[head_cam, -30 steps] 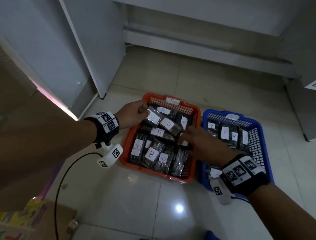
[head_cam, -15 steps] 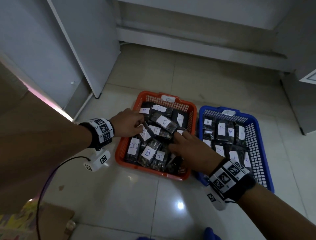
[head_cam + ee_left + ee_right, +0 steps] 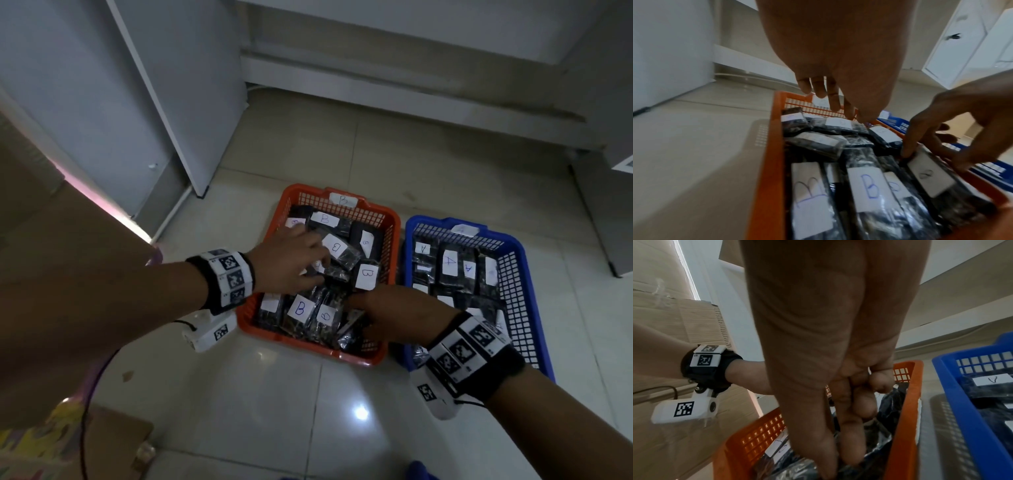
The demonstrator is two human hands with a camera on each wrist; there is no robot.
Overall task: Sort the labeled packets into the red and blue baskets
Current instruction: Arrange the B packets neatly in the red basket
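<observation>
The red basket [image 3: 308, 344] holds several dark packets with white B labels [image 3: 366, 274]. Beside it on the right, the blue basket [image 3: 517, 308] holds packets labelled A [image 3: 449, 262]. My left hand [image 3: 308, 257] hovers over the middle of the red basket, and its straight fingers [image 3: 828, 97] hold nothing. My right hand [image 3: 359, 317] reaches into the red basket's near right corner. There its thumb and forefinger [image 3: 838, 456] pinch the end of a dark packet [image 3: 929, 177] while the other fingers are curled. That packet's label is not readable.
Both baskets stand side by side on a glossy tiled floor [image 3: 308, 411]. A white cabinet door [image 3: 171, 102] rises at the left, a low ledge [image 3: 411, 82] runs along the back and a grey cabinet [image 3: 603, 222] stands at the right. Cardboard [image 3: 116, 442] lies at the near left.
My left hand let go of the packet at the basket's left rim and moved over the basket's middle. My right hand slid toward the near right corner and closed on a packet.
</observation>
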